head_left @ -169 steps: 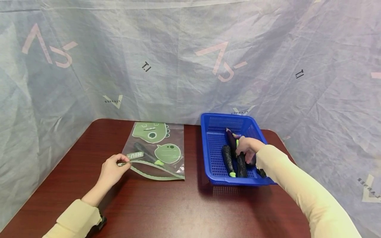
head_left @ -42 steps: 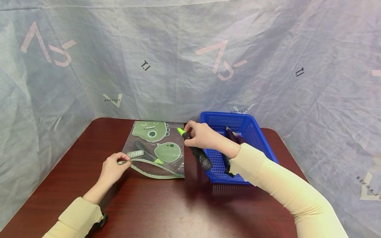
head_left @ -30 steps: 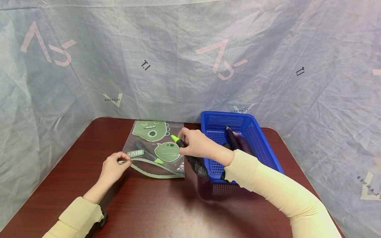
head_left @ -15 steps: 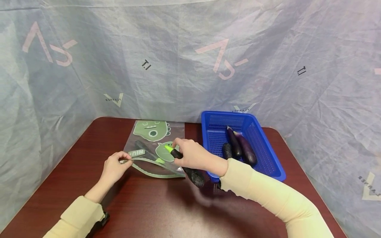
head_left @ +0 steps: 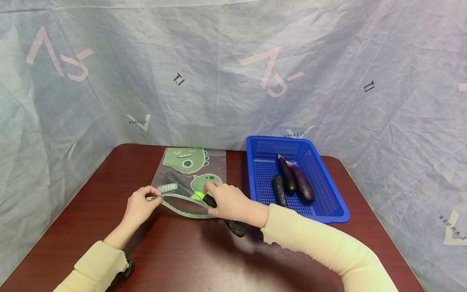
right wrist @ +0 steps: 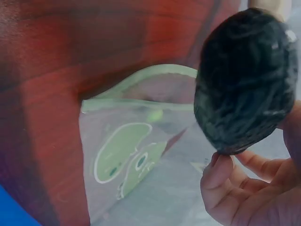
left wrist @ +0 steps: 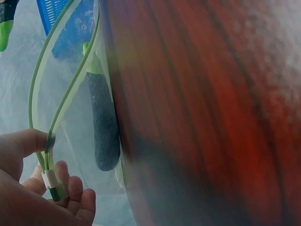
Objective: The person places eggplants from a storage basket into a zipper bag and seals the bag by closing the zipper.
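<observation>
My left hand (head_left: 142, 205) pinches the corner of a clear zip bag (head_left: 217, 158) printed with green cartoon shapes; its green-edged mouth gapes toward me. In the left wrist view a dark zucchini (left wrist: 103, 122) with a light green stem lies inside the bag. My right hand (head_left: 230, 201) grips another dark, rough-skinned zucchini (head_left: 236, 228) near its bright green stem. That stem points at the bag's mouth and overlaps its rim in the head view, while the blunt end slants toward me. From the right wrist the held zucchini (right wrist: 244, 80) is seen end-on, covering part of the bag.
A blue perforated basket (head_left: 251, 174) stands on the right of the brown table (head_left: 182, 259). Two purple eggplants (head_left: 300, 182) and one dark zucchini (head_left: 279, 190) lie in it. Grey cloth (head_left: 219, 101) hangs behind the table and at both sides.
My right hand has taken a zucchini out of the basket and brought it left and toward me, down to the bag's mouth. The left hand has stayed at the bag's corner.
</observation>
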`<state>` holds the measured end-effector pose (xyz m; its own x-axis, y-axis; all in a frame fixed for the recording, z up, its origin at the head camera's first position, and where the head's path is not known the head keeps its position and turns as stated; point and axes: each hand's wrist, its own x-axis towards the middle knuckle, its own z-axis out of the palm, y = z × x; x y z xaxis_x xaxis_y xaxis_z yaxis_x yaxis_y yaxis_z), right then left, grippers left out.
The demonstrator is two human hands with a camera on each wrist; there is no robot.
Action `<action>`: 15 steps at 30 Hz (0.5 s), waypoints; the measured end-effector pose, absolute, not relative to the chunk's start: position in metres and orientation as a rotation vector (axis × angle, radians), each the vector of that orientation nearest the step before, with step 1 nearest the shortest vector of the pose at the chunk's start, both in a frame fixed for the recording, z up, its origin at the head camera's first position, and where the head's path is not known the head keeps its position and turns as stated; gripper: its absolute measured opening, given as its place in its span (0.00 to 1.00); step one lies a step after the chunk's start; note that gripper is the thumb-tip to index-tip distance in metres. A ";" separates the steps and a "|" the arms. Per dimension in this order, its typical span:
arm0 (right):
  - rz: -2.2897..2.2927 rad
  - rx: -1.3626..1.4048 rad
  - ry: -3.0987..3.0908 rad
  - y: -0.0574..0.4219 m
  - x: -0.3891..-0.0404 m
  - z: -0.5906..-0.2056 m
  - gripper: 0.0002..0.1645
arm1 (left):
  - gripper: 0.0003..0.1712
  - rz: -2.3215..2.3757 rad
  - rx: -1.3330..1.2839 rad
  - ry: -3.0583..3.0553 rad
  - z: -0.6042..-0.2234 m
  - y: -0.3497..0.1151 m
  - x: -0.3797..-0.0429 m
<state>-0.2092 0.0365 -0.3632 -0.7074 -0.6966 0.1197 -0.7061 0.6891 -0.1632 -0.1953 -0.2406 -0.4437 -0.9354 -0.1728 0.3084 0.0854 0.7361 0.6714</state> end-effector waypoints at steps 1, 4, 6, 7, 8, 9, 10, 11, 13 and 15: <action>0.286 1.178 -2.839 0.036 -0.208 -0.366 0.25 | 0.04 -1.022 0.067 -2.585 -0.444 -0.241 -0.195; 0.234 1.186 -2.808 0.035 -0.207 -0.374 0.25 | 0.04 -1.023 0.070 -2.584 -0.445 -0.241 -0.195; 0.210 1.190 -2.784 0.034 -0.205 -0.378 0.25 | 0.04 -1.020 0.071 -2.582 -0.446 -0.241 -0.195; 0.201 1.193 -2.772 0.033 -0.205 -0.380 0.24 | 0.04 -1.020 0.072 -2.581 -0.446 -0.241 -0.195; 0.187 1.195 -2.756 0.032 -0.204 -0.382 0.23 | 0.04 -1.021 0.073 -2.582 -0.446 -0.241 -0.195; 0.170 1.194 -2.741 0.031 -0.203 -0.385 0.23 | 0.04 -1.023 0.072 -2.582 -0.446 -0.241 -0.195; 0.156 1.194 -2.726 0.030 -0.202 -0.386 0.22 | 0.04 -1.022 0.072 -2.581 -0.446 -0.241 -0.195; 0.143 1.195 -2.711 0.029 -0.201 -0.388 0.22 | 0.04 -1.026 0.071 -2.582 -0.446 -0.241 -0.195; 0.115 1.196 -2.676 0.027 -0.200 -0.392 0.22 | 0.04 -1.029 0.067 -2.582 -0.445 -0.241 -0.195; 0.078 1.197 -2.639 0.026 -0.199 -0.397 0.22 | 0.04 -1.030 0.064 -2.579 -0.445 -0.241 -0.195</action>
<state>-0.1991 0.0257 -0.3966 -0.6345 -0.7343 0.2412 -0.7474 0.6625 0.0509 -0.1946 -0.2407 -0.4448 -0.9336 -0.1735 0.3136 0.0903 0.7329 0.6743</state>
